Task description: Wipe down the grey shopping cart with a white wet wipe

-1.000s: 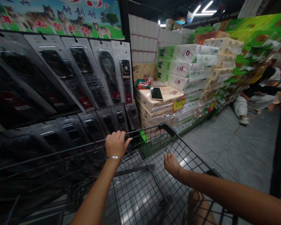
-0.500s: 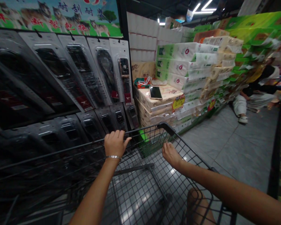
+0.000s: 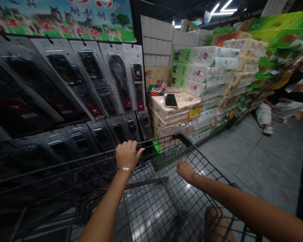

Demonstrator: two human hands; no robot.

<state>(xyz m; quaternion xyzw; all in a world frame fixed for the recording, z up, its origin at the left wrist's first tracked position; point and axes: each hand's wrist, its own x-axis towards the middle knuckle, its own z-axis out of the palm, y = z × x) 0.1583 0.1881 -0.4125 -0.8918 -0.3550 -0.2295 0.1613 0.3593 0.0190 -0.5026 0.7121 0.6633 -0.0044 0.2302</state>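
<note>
My left hand (image 3: 127, 155) is wrapped over the top rail of a black wire shopping cart (image 3: 151, 191), its thumb pointing right along the rail. A silver bracelet (image 3: 125, 169) circles that wrist. My right hand (image 3: 186, 170) is closed, fingers curled, beside the wire mesh near the cart's far corner. Whether it grips a wire or something small is hidden. Through the mesh, the grey floor and a dark metal bar show. Just past the cart, a phone (image 3: 170, 100) lies face up on stacked tissue packs (image 3: 159, 109).
Packaged belts (image 3: 116, 74) hang on a rack at the left, close to the cart. Green and white tissue packs (image 3: 192, 69) are piled beyond. A red and green packet (image 3: 155, 89) lies near the phone. Someone in light trousers (image 3: 264, 116) is low by the aisle at right.
The scene has shifted slightly to the right in view. My right hand sits a little lower against the mesh. My left hand keeps its hold on the rail.
</note>
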